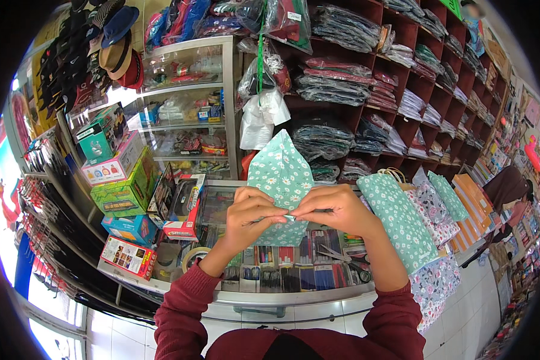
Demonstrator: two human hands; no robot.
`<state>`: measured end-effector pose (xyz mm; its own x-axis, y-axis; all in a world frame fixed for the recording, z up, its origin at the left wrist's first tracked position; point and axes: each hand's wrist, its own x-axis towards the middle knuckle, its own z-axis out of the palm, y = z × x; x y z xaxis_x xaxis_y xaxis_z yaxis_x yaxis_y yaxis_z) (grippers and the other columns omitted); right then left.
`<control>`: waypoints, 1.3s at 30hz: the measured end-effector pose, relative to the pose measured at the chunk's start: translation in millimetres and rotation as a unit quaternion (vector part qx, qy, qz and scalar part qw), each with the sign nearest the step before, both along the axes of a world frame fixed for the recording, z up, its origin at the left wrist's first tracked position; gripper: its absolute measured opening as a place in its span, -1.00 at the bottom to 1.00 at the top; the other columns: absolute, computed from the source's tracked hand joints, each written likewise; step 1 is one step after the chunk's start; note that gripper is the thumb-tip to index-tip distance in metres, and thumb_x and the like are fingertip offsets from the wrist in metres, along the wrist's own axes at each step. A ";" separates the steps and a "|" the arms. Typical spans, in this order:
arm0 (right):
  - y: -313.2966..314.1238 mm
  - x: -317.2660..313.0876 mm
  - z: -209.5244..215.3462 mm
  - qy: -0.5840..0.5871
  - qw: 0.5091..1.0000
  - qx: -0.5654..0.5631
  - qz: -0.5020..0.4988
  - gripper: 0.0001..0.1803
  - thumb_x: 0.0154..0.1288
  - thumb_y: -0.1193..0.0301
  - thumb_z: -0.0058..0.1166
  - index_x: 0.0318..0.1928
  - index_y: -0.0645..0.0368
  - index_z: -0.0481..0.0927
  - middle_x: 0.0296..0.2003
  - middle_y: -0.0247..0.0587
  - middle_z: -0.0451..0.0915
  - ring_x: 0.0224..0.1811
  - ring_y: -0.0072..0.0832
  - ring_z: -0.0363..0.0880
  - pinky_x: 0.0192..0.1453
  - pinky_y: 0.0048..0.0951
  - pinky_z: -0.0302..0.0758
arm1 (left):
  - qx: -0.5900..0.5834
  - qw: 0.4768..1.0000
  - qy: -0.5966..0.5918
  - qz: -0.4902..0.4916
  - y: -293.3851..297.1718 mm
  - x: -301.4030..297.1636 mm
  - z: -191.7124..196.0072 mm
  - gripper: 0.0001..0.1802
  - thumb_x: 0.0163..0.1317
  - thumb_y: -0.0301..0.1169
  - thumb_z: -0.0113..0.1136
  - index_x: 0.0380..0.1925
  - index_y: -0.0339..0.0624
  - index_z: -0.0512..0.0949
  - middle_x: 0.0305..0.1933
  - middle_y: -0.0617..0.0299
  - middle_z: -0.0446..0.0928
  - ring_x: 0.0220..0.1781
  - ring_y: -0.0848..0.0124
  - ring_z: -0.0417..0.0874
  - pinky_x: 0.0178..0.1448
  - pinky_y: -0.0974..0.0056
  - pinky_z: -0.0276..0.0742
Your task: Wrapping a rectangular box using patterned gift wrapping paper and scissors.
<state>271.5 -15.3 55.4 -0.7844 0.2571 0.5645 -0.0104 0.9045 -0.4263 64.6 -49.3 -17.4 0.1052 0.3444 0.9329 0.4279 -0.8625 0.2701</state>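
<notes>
Both hands hold a green wrapping paper (pixel 279 174) printed with white daisies, raised over the glass counter. Its upper end comes to a folded point. My left hand (pixel 250 217) pinches the lower part of the paper between thumb and fingers. Close against it, my right hand (pixel 333 207) pinches the same spot, the fingertips of both nearly meeting. A small pale fold shows between the fingertips; its detail is too small to tell. Scissors (pixel 337 254) lie on the counter to the right of the paper, and a tape roll (pixel 193 258) lies left of my left forearm.
The glass counter (pixel 294 295) displays pens and small packets. Boxed goods (pixel 126 189) are stacked at left. More daisy paper (pixel 399 219) and floral sheets (pixel 436 291) drape over the counter at right. Behind stand cubbies of bagged clothes (pixel 333 81). Another person (pixel 510 189) is at far right.
</notes>
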 end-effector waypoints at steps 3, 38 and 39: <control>-1.5 -2.1 2.9 -0.016 1.000 0.000 -0.007 -0.85 0.06 0.52 0.18 -0.29 0.18 0.63 -0.38 -0.22 0.60 -0.36 -0.39 0.56 -0.29 -0.47 0.46 | 0.001 1.000 0.004 -0.007 0.6 -0.5 -0.2 -0.79 -0.21 -0.38 0.42 -0.46 -0.01 0.69 -0.51 0.37 0.57 -0.30 0.44 0.50 -0.11 0.34 0.25; -17.4 -18.7 -43.0 0.162 0.949 0.227 -0.147 -0.83 -0.02 0.52 0.22 -0.35 0.15 0.54 -0.36 -0.35 0.54 -0.27 -0.42 0.51 -0.07 -0.34 0.30 | 0.061 0.988 0.109 0.091 -14.6 2.8 11.4 -0.83 -0.13 -0.42 0.38 -0.47 -0.01 0.60 -0.38 0.40 0.55 -0.21 0.40 0.49 0.20 0.10 0.16; -16.5 -18.6 -43.9 0.159 0.945 0.247 -0.146 -0.83 -0.02 0.52 0.23 -0.35 0.15 0.54 -0.36 -0.35 0.54 -0.28 -0.43 0.51 -0.07 -0.34 0.29 | 0.060 0.988 0.108 0.091 -13.8 1.9 10.7 -0.83 -0.13 -0.42 0.38 -0.47 -0.01 0.60 -0.38 0.40 0.55 -0.21 0.40 0.49 0.20 0.10 0.16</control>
<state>252.9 -31.8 11.5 -0.4915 0.0792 0.8673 0.2134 0.9765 0.0317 66.5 -63.1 -6.7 0.2528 0.2635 0.9310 0.6148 -0.7867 0.0557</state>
